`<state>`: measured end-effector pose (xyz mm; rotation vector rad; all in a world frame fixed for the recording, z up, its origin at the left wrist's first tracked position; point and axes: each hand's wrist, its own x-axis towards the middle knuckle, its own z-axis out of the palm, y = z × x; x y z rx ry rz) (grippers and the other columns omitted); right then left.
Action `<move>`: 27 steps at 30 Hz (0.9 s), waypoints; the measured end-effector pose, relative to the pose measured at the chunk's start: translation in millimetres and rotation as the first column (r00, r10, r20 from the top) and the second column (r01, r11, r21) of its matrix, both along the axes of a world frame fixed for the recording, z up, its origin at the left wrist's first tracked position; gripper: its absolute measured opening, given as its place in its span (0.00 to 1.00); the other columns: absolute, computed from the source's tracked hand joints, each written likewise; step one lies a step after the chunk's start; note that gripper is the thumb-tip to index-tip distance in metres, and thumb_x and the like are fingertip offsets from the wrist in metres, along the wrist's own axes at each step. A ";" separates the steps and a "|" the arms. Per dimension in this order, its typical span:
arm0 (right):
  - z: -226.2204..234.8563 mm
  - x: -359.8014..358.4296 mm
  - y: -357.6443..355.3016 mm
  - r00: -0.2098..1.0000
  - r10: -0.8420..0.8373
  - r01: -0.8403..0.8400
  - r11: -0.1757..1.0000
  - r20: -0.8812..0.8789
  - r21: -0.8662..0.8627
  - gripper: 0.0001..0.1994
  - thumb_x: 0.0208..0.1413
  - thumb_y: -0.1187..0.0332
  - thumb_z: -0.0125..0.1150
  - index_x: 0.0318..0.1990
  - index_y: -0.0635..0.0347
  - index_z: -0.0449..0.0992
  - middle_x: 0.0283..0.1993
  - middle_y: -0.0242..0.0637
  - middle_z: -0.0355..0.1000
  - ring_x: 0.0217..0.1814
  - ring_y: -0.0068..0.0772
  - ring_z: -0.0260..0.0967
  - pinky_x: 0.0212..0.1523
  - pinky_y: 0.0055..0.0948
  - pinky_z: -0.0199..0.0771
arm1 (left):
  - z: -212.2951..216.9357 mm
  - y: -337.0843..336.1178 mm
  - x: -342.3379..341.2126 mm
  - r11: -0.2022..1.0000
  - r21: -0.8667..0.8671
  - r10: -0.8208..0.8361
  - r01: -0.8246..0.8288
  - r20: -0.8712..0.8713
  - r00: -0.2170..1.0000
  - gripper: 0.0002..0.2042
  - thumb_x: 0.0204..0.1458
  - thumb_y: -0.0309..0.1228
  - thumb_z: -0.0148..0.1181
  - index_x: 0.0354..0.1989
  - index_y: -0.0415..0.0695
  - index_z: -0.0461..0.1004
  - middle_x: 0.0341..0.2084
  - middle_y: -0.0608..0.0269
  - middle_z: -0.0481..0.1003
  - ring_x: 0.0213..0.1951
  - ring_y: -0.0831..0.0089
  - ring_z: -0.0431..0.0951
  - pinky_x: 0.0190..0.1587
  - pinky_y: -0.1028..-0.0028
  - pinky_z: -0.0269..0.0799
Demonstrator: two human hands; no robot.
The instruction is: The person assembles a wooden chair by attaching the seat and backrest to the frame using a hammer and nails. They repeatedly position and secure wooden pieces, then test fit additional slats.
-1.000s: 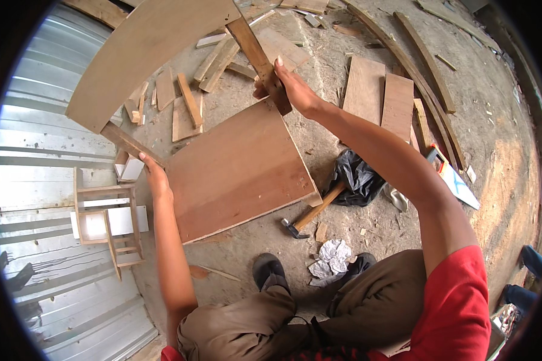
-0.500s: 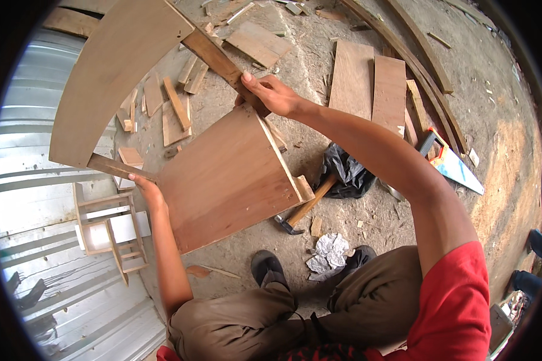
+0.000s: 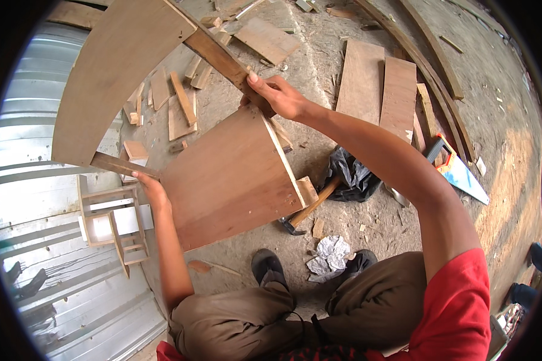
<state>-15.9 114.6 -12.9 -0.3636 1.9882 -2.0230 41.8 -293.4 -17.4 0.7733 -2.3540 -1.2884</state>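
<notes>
Both my hands hold up a wooden frame made of two plywood panels joined by bars. One panel (image 3: pixel 117 72) is curved and stands toward the upper left; the other panel (image 3: pixel 229 174), reddish brown and broad, faces me. My right hand (image 3: pixel 277 98) is closed round the thick upper bar (image 3: pixel 220 57), its thumb along the top. At the lower bar (image 3: pixel 117 163) is my left hand (image 3: pixel 152 191), with its thumb on the wood and its other fingers mostly hidden behind the panel's edge.
A hammer (image 3: pixel 310 210) lies by a black plastic bag (image 3: pixel 352 174). Right of it are a handsaw (image 3: pixel 461 174), plywood boards (image 3: pixel 360 84) and long strips (image 3: pixel 430 54). Crumpled paper (image 3: pixel 330 257) lies by my feet. A small wooden frame (image 3: pixel 111 222) stands by the corrugated metal sheet (image 3: pixel 60 271).
My view has turned slightly, so the floor things sit a little farther right. The wooden frame and both hands have barely moved, and each grip stays the same.
</notes>
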 end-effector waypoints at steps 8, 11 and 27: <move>-4.4 -2.3 0.9 0.998 0.058 -0.058 0.998 0.028 -0.027 0.45 0.54 0.24 0.34 0.38 0.61 0.81 0.40 0.45 0.75 0.50 0.38 0.69 0.55 0.36 0.65 | 1.7 3.1 1.8 0.999 0.024 0.036 -0.036 0.016 0.999 0.47 0.58 0.69 0.23 0.72 0.38 0.41 0.71 0.48 0.47 0.71 0.55 0.49 0.72 0.62 0.42; -10.0 -0.4 5.9 0.999 0.044 -0.045 0.999 0.027 0.004 0.44 0.58 0.27 0.35 0.45 0.64 0.78 0.43 0.45 0.74 0.51 0.35 0.67 0.56 0.35 0.65 | 11.1 25.3 6.8 0.972 0.233 0.037 -0.025 -0.047 0.998 0.47 0.58 0.69 0.25 0.73 0.39 0.41 0.69 0.49 0.52 0.68 0.58 0.56 0.70 0.62 0.44; -19.4 30.8 -21.7 0.918 -0.394 0.396 0.917 -0.049 0.055 0.33 0.67 0.40 0.36 0.49 0.69 0.69 0.42 0.33 0.66 0.47 0.27 0.59 0.52 0.25 0.60 | 24.2 16.5 18.8 0.788 0.614 -0.034 0.047 -0.033 0.999 0.55 0.49 0.77 0.31 0.70 0.36 0.49 0.64 0.45 0.59 0.66 0.57 0.57 0.68 0.57 0.49</move>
